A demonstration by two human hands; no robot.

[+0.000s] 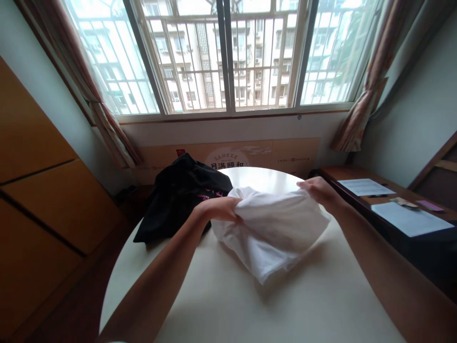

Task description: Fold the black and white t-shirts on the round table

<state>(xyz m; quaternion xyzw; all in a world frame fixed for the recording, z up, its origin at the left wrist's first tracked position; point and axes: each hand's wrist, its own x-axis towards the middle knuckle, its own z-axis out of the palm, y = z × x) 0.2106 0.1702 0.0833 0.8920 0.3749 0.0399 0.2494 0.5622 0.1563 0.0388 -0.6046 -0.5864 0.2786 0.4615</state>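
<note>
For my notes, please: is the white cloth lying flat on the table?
Not flat: the left hand and right hand grip the bunched white cloth above the table.

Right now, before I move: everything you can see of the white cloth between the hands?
The white cloth, possibly a garment, looks thin, soft and matte, and is bunched into loose folds. The left hand grips one side and the right hand the upper far edge, holding it spread and sagging to a low point over the round cream table. Whether it touches the table is unclear. A black garment lies just beyond it.
</note>
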